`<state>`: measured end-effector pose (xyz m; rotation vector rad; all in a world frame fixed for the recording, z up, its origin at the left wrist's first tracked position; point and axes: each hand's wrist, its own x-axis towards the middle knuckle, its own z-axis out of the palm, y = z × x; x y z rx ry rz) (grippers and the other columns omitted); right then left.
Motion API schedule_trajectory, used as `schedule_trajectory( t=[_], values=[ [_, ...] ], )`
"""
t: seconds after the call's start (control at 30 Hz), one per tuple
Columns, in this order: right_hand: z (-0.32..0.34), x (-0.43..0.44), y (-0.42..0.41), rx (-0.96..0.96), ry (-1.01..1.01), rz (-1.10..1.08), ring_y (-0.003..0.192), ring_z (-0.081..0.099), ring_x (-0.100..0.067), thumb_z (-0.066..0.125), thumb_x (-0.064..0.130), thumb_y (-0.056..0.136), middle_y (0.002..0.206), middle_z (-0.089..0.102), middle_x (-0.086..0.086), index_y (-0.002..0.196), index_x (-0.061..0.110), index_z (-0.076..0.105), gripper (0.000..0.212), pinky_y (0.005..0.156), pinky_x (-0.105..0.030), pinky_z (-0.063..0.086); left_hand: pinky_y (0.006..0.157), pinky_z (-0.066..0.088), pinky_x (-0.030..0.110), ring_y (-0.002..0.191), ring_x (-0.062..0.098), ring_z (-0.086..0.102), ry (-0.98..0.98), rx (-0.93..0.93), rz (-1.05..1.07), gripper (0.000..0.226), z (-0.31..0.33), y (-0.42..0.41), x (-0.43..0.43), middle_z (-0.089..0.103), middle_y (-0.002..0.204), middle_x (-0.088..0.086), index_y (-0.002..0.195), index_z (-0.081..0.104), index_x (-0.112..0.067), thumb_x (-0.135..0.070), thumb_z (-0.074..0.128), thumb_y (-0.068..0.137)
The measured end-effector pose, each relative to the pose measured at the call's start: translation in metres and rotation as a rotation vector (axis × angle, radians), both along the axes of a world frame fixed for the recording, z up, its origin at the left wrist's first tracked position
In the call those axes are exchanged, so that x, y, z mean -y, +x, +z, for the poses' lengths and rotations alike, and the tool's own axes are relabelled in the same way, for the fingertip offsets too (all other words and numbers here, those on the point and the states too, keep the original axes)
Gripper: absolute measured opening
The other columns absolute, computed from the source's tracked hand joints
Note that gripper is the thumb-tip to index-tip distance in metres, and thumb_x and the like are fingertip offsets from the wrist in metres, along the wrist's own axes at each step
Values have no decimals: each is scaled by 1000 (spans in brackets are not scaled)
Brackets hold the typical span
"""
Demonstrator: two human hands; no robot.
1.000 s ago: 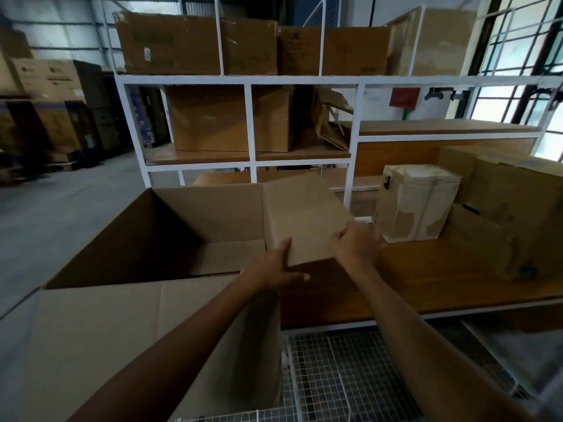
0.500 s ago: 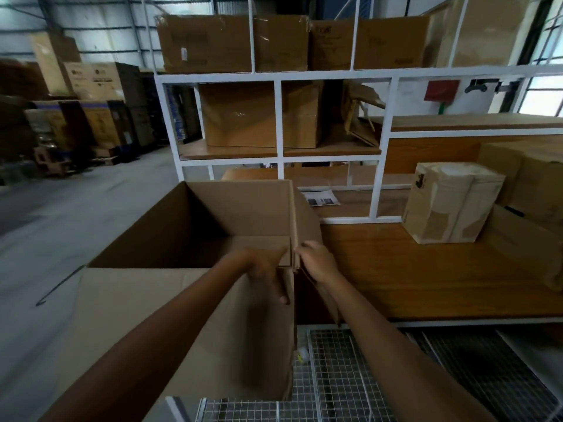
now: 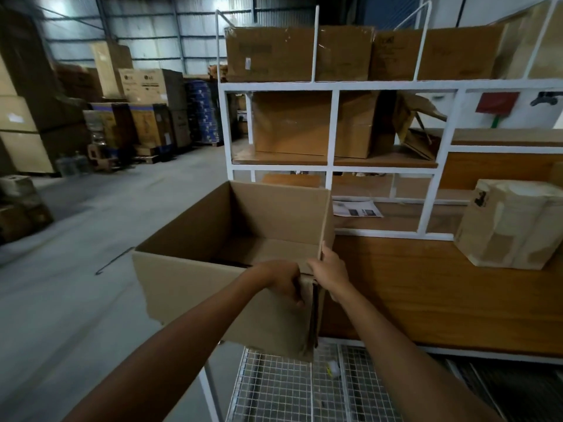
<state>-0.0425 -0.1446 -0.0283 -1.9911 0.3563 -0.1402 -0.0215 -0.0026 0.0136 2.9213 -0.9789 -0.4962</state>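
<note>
Head view: open cardboard box (image 3: 198, 293) at the left end of the counter (image 3: 441, 300), directly under both hands; what supports it cannot be told. Left hand (image 3: 280, 277) curls over the near wall's rim by the corner. Right hand (image 3: 330, 269), just right of it, pinches the edge of the upright side panel. Judgement: to square the box well, keep both grips close to that corner and bend along the crease. Right of the right hand, the wooden counter bears a taped parcel (image 3: 511, 226). Beyond the hands, a white rack (image 3: 335, 86) holds cartons. Left of the left hand lies grey warehouse floor (image 3: 91, 254).
</note>
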Motion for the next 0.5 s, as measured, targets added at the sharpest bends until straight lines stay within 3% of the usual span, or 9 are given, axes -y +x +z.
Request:
schedule_trajectory(
  t=[0.2, 0.33, 0.4, 0.5],
  values=[
    [-1, 13, 13, 26, 62, -49, 119, 58, -24, 58, 26, 92, 142, 53, -4, 154, 28, 26, 69, 98, -45, 52, 72, 39, 32, 102, 28, 63, -98, 96, -41, 42, -10, 12, 8, 67, 112, 12, 113, 68, -9, -40, 72, 85],
    [5, 18, 4, 122, -234, -184, 93, 65, -15, 57, 19, 95, 118, 65, 1, 141, 23, 50, 47, 81, -36, 57, 72, 39, 33, 102, 25, 62, -170, 196, -93, 40, -15, 25, 20, 66, 110, 6, 109, 68, -17, -46, 71, 83],
    [0, 16, 0, 153, -323, -189, 108, 62, -19, 54, 23, 98, 126, 62, -2, 137, 22, 54, 39, 90, -36, 53, 70, 40, 33, 98, 23, 62, -193, 269, -111, 33, -18, 30, 24, 66, 107, 3, 104, 65, -21, -46, 69, 83],
    [-19, 11, -7, 191, -304, -138, 141, 38, -23, 45, 39, 101, 152, 43, -7, 135, 28, 55, 38, 111, -44, 38, 73, 48, 34, 94, 24, 66, -240, 376, -146, 31, -29, 36, 23, 68, 101, 1, 101, 63, -24, -50, 65, 82]
  ],
)
